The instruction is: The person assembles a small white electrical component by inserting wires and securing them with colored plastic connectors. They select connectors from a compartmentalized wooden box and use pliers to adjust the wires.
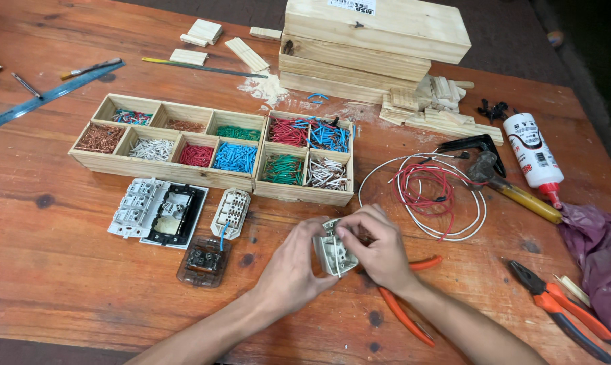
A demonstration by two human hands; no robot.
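Head camera, lower centre: left hand (293,272) and right hand (381,250) both grip a white switch module (334,251), fingers curled tight, orange-handled pliers (407,307) beneath.

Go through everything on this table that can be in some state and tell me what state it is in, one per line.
White switch module: off the table, held in both hands.
Left hand: gripping the module's side.
Right hand: fingers pinched at its top.
Wooden tray: compartments filled with sorted wire pieces.
Glue bottle: lying on its side, capped.
Red and white wires: loosely coiled.
Orange pliers: lying flat, partly under the right wrist.
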